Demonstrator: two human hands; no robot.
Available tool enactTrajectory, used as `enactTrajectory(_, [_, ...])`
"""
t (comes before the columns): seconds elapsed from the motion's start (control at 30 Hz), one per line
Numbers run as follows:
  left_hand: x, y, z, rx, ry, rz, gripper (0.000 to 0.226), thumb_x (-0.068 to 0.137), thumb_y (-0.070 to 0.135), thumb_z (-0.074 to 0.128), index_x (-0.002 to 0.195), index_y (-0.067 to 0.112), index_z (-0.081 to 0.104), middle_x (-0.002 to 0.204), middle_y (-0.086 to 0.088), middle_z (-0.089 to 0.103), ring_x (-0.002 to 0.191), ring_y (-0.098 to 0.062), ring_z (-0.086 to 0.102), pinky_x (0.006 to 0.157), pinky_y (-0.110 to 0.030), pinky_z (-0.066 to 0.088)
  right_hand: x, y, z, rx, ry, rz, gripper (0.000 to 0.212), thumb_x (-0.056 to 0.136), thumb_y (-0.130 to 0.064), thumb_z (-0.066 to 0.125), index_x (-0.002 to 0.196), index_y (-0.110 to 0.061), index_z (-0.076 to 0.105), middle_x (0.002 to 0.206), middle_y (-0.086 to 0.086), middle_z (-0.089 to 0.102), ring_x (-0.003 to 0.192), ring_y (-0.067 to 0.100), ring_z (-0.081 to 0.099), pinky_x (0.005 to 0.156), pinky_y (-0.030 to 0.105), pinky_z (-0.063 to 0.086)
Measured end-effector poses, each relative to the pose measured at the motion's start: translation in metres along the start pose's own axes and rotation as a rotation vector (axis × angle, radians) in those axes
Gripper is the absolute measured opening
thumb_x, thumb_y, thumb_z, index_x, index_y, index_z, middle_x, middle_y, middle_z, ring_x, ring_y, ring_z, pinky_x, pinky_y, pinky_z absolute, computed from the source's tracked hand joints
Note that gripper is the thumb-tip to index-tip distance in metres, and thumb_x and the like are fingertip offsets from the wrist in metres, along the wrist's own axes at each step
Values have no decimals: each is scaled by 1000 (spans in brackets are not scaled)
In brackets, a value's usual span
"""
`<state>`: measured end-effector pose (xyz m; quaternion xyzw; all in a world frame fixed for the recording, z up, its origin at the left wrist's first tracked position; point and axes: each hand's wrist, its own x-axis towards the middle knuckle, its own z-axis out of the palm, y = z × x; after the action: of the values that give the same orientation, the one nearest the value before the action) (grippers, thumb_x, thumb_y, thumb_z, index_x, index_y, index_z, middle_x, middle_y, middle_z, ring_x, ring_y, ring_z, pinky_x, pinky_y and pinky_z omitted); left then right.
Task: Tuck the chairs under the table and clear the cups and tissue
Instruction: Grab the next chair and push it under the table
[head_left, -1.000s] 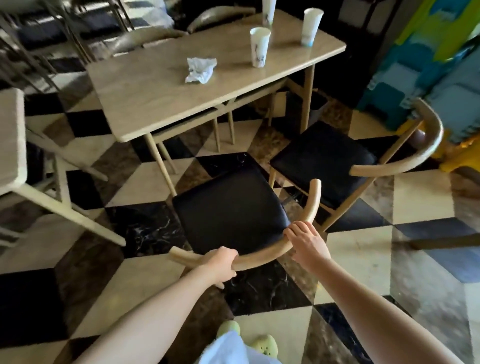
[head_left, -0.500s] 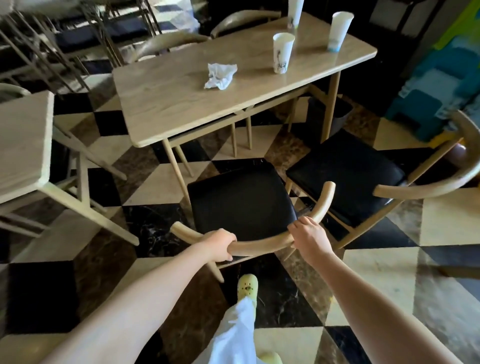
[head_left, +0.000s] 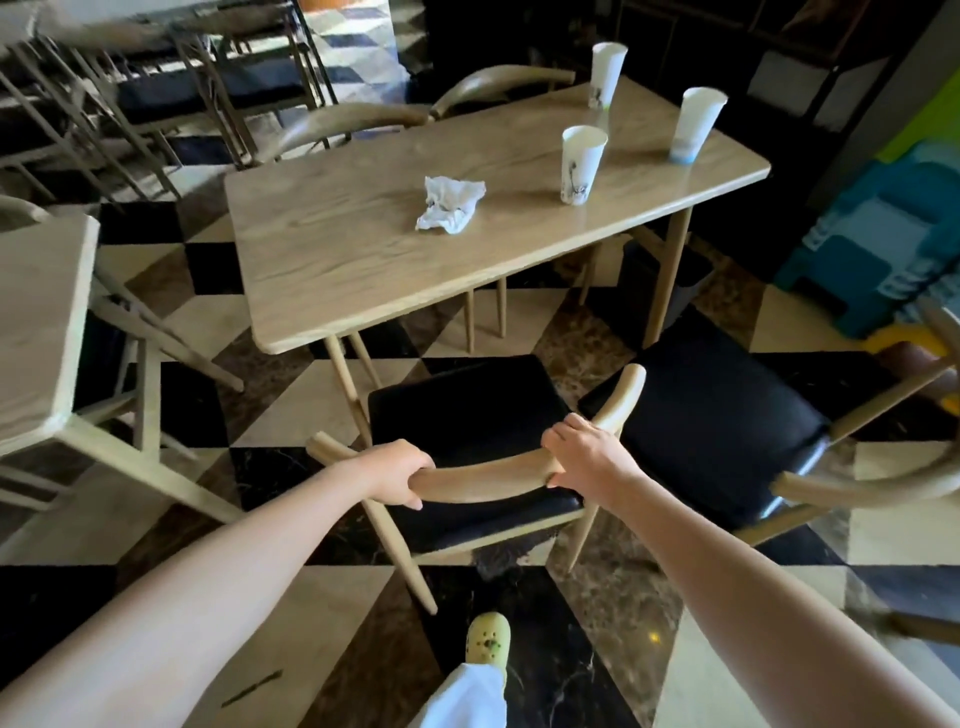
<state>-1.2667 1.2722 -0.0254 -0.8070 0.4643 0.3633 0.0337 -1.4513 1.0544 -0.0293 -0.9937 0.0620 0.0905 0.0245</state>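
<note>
A wooden chair with a black seat (head_left: 467, 415) stands just in front of the light wooden table (head_left: 337, 280), its seat front near the table's edge. My left hand (head_left: 400, 473) and my right hand (head_left: 582, 452) both grip its curved backrest rail. A second black-seated chair (head_left: 727, 415) stands pulled out to the right. On the table lie a crumpled white tissue (head_left: 449, 202) and three white paper cups: a near one (head_left: 581, 163), a far one (head_left: 605, 75) and a right one (head_left: 693, 124).
Two more chairs (head_left: 353, 122) are tucked in at the table's far side. Another table (head_left: 36, 322) stands at the left. Stacked blue plastic stools (head_left: 878, 244) sit at the right. My foot in a yellow shoe (head_left: 485, 644) is on the checkered floor.
The gripped chair has moved forward toward the table, and I have stepped closer with it. Both hands keep their hold on the backrest.
</note>
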Motion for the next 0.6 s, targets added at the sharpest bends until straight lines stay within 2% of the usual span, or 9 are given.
enactTrajectory(0.13, [3, -12, -9, 10, -14, 29, 44, 80, 32, 69, 122, 26, 57, 111, 8, 61, 98, -12, 57, 78, -27, 45, 18, 10, -8, 155, -111, -8, 49, 77, -33, 72, 117, -18, 47, 111, 2, 60, 108, 21, 51, 92, 31, 39])
enactTrajectory(0.23, [0, -17, -8, 3, -23, 41, 43, 83, 33, 65, 124, 26, 54, 116, 6, 60, 102, -13, 57, 82, -29, 45, 23, 11, -11, 147, -162, -21, 46, 79, -30, 71, 118, -20, 50, 108, 1, 63, 105, 21, 56, 87, 31, 39])
enactTrajectory(0.4, [-8, -10, -6, -31, 1, 20, 36, 87, 27, 60, 122, 23, 53, 120, 2, 58, 109, -17, 54, 90, -32, 43, 21, 7, -10, 113, -133, -33, 39, 81, -31, 68, 114, -18, 51, 103, 4, 64, 102, 23, 57, 87, 32, 41])
enactTrajectory(0.5, [-18, 3, 10, -23, 21, -17, 39, 83, 38, 63, 119, 23, 54, 115, 3, 59, 106, -19, 55, 87, -32, 43, 6, 2, -1, 84, -144, -69, 38, 82, -31, 67, 114, -18, 50, 102, 4, 64, 102, 24, 56, 87, 33, 41])
enactTrajectory(0.6, [-28, 17, 39, 39, 120, -34, 38, 85, 42, 62, 115, 21, 55, 112, 2, 60, 105, -21, 56, 86, -32, 42, -11, -3, 12, 32, -168, -124, 39, 83, -32, 66, 115, -16, 49, 104, 5, 64, 104, 24, 56, 87, 34, 41])
